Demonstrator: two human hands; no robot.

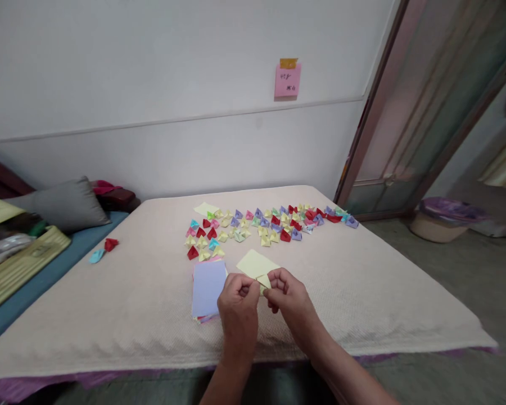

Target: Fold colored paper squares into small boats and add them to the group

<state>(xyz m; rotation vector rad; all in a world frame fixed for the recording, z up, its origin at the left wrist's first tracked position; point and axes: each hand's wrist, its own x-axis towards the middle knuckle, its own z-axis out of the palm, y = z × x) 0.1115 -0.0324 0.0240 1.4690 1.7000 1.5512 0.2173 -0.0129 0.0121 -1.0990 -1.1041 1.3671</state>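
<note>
My left hand and my right hand meet over the front of the table, both pinching a small yellow paper piece between their fingertips. Just behind it a flat yellow sheet lies on the cream table cloth. To the left of my hands sits a stack of paper squares with a lavender sheet on top. Further back, several small folded paper pieces in red, yellow, purple, blue and pink are spread in a band.
A red folded piece and a light blue one lie apart at the left table edge. A grey pillow and a yellow-green box are at the left. A pink note hangs on the wall. A lined basin stands on the floor.
</note>
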